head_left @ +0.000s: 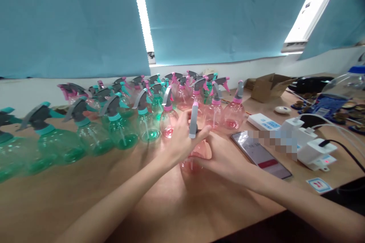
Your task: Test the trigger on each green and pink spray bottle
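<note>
A pink spray bottle (193, 165) with a grey and pink trigger head stands upright on the wooden table, directly in front of me. At its neck, just under the spray head, my left hand (181, 138) is closed around it. My right hand (221, 153) wraps the bottle's body from the right side, thumb across the front. The fingers behind the bottle are hidden. Just beyond my hands stand more pink spray bottles (232, 115). To the left runs a row of green spray bottles (122, 133) with grey and turquoise heads.
Right of my hands lies a phone (261, 155) with its screen lit. Beyond it is a white power strip (264, 121) with plugged-in chargers (316, 153) and cables. An open cardboard box (269, 87), a white mouse (282, 110) and a large clear jar (342, 87) stand farther back.
</note>
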Demonstrator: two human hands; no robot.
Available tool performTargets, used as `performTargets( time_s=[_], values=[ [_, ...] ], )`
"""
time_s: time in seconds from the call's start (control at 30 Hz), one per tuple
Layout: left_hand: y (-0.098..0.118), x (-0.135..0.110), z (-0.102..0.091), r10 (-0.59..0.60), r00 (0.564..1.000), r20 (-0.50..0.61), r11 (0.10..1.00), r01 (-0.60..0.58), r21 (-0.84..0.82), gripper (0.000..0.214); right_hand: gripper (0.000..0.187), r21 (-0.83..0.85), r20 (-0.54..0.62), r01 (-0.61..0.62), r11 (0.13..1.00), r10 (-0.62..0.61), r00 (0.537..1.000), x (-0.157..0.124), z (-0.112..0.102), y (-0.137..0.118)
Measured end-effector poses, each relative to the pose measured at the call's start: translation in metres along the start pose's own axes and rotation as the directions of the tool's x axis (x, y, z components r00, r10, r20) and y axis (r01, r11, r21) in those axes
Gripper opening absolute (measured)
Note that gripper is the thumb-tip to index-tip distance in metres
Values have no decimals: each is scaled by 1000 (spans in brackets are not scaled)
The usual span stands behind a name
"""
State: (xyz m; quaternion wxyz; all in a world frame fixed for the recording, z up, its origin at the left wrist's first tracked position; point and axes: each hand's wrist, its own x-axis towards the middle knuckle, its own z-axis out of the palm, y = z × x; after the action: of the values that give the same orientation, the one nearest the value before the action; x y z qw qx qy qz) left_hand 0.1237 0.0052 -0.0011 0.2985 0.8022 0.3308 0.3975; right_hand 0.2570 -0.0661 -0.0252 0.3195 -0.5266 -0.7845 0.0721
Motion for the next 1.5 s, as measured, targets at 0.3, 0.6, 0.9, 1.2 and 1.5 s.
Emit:
performTargets(
  time_s=[0.3,0.6,0.9,1.2,1.5],
  values=[
    [-30,-20,-17,-93,996,-5,996,93,1,58,52,55,-106,-65,996,70,992,30,5,46],
    [-40,-56,-36,-197,980,19,977,195,83,30,52,-43,-126,-82,996,77,989,72,7,75],
    [-52,-61,-36,-220,972,86,972,212,98,27,54,-80,-121,-129,988,119,986,96,17,83],
    [-50,-61,-32,-265,959,99,964,260,64,24,48,-70,-85,-125,990,119,989,97,12,70],
    [-48,-55,-24,-263,954,143,965,257,58,29,30,42,-183,-311,949,313,932,40,-32,63]
  ],
)
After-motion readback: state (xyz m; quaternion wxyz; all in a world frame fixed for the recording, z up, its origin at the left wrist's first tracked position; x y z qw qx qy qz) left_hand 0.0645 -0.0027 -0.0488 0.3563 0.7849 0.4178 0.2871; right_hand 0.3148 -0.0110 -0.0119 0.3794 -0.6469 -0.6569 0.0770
